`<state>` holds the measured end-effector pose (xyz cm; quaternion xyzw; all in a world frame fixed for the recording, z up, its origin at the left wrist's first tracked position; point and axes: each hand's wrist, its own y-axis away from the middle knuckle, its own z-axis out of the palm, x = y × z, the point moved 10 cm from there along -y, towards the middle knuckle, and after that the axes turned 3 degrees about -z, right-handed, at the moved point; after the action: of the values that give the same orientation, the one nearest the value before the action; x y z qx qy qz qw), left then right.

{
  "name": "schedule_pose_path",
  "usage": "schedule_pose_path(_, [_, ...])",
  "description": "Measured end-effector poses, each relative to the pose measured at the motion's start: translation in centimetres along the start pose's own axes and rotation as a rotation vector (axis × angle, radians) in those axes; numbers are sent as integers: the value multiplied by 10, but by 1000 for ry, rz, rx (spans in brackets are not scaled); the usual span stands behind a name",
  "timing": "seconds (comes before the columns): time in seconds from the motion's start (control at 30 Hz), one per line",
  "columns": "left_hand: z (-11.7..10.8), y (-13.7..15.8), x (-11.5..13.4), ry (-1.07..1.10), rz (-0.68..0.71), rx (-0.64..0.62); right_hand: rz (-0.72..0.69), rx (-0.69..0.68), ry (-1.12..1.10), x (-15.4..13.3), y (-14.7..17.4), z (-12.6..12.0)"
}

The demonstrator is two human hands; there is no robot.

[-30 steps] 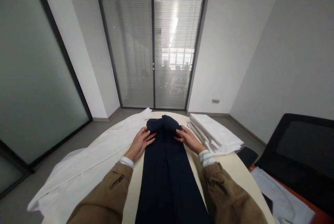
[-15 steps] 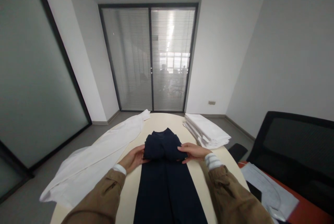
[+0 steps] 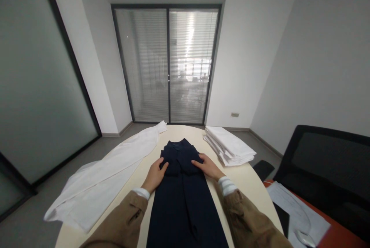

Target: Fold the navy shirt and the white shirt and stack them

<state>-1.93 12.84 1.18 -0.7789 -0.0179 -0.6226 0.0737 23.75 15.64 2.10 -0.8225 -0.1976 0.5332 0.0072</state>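
A dark navy garment lies lengthwise down the middle of a cream round table, its far end folded back toward me. My left hand rests flat on the left edge of that folded part. My right hand presses the right edge of the fold, fingers spread. Both sleeves are brown with white striped cuffs.
A white garment is spread over the table's left side and hangs off its edge. A stack of folded white cloth sits at the far right. A black chair and an orange surface with papers stand to the right. Glass doors are ahead.
Both hands drew the garment's far end back toward me, making the fold, then laid it down and now press it flat.
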Motion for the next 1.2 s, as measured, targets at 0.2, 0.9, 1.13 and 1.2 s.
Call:
schedule_pose_path(0.2, [-12,13,17,-75,119,28,-107,226,216,-16,14,-23])
schedule_pose_path(0.9, [18,25,7,143,54,-326,-86,-157,141,-25,27,14])
schedule_pose_path(1.13, [11,18,18,86,127,-217,-92,28,172,-19,19,2])
schedule_pose_path(1.2, [13,21,17,86,127,-262,-78,56,98,-19,21,-2])
